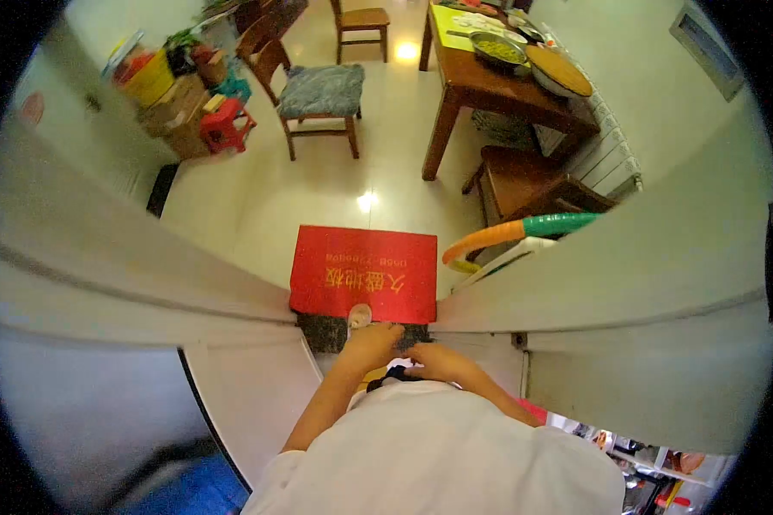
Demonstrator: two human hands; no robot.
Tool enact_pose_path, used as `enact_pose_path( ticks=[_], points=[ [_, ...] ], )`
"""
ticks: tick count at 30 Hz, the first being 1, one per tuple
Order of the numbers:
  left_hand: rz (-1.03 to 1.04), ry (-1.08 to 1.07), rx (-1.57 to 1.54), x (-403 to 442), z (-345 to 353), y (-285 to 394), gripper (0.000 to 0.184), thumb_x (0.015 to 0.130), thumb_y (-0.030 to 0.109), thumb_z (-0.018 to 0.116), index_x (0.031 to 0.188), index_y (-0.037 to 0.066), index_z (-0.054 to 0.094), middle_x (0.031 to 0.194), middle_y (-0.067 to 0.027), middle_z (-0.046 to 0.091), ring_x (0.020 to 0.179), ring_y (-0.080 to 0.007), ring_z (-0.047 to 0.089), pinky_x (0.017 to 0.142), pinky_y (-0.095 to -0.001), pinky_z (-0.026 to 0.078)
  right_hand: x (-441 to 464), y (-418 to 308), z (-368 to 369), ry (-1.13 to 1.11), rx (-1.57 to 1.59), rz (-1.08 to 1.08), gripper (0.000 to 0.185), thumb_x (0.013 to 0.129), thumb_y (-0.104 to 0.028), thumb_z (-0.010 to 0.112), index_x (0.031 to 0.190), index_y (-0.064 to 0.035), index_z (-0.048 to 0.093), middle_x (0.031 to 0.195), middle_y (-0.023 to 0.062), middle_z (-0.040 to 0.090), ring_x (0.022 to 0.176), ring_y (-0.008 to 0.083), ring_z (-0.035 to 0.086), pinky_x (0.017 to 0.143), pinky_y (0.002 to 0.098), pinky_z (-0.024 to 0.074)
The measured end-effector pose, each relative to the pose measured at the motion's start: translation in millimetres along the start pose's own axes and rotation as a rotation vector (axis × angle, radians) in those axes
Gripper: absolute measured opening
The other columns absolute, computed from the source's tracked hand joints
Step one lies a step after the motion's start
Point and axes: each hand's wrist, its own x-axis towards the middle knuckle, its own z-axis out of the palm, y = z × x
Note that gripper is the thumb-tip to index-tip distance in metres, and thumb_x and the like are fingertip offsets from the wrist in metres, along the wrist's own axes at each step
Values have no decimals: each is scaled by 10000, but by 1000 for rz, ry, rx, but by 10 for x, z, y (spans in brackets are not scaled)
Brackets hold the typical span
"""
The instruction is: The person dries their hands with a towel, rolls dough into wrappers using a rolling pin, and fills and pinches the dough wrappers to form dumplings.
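My left hand (375, 344) is held in front of my waist, its fingers pointing right and loosely apart. Close beside it, my right hand (429, 360) points its fingers left, toward the left hand. Nothing shows in either hand, though the palms are hidden from above. Below them a light shoe tip (360, 316) rests at the near edge of a red doormat (365, 257) with yellow lettering. A dark threshold strip (322, 333) runs under the hands, between white door frames.
Beyond the mat stands a chair with a grey cushion (322, 90). A wooden table (489, 90) at the right carries a pan of green food (498, 49) and a round lid (560, 70). Boxes (176, 107) and a red stool (226, 127) line the left wall. An orange-green hoop (511, 232) leans near the doorway.
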Motion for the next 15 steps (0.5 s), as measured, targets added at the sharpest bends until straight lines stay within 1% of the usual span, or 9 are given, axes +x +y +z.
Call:
enact_pose_path(
  ticks=[2,3,4,5,6,8,10,14,15],
  points=[
    [15,49,78,171,-472,-321,352,752,255,682,1037,81,569,1034,-138,598,969,-330,587,822,-455,458,288,-105,-367,25,12,30,395,837,-267,601,1171,-58,578,1015,200,614,956,348,584,822,413,463],
    [1,148,-17,211,-680,-477,337,727,202,688,1010,66,566,1006,-152,598,951,-336,588,812,-445,465,444,-263,-645,-12,0,67,399,833,-263,608,1172,-54,578,1019,200,614,964,346,583,824,414,463],
    [16,150,-8,264,-933,-598,337,727,202,688,1010,66,566,1006,-152,598,951,-336,588,812,-445,465,582,-366,-865,-52,-10,103,403,829,-260,615,1172,-51,578,1023,199,613,972,345,582,825,415,462],
    [-52,137,-10,305,-1174,-707,328,728,194,682,1002,57,566,995,-156,597,954,-336,585,810,-441,470,721,-327,-912,41,85,63,383,828,-259,614,1143,-42,589,1015,202,612,978,349,580,822,419,460],
    [-121,120,-9,365,-1370,-839,319,729,187,676,993,47,566,984,-160,597,958,-337,583,807,-437,474,881,-259,-968,56,94,67,383,828,-259,614,1143,-42,589,1015,202,612,978,349,580,822,419,460],
    [-118,116,77,547,-1534,-1163,312,737,189,674,987,38,565,968,-155,597,957,-338,583,812,-436,477,1138,-126,-1057,110,143,100,358,833,-254,597,1115,-35,597,1015,198,613,984,344,579,822,419,458],
    [-144,83,192,769,-1647,-1364,362,751,207,673,1049,31,567,1022,-153,602,972,-336,586,822,-435,481,1291,-3,-1235,147,93,107,343,830,-254,590,1096,-37,601,1000,192,617,967,341,586,815,420,461],
    [39,42,171,1406,-1872,-1479,442,744,225,681,1133,52,561,1090,-162,598,979,-336,592,826,-434,486,1577,355,-1757,196,-24,73,294,817,-249,579,1033,-52,610,951,181,628,898,338,607,775,436,471],
    [106,-26,104,1617,-1980,-1461,467,742,229,685,1159,65,556,1113,-167,593,990,-334,590,831,-435,486,1667,387,-1937,212,-23,76,294,817,-249,579,1033,-52,610,951,181,628,898,338,607,775,436,471]
  ],
)
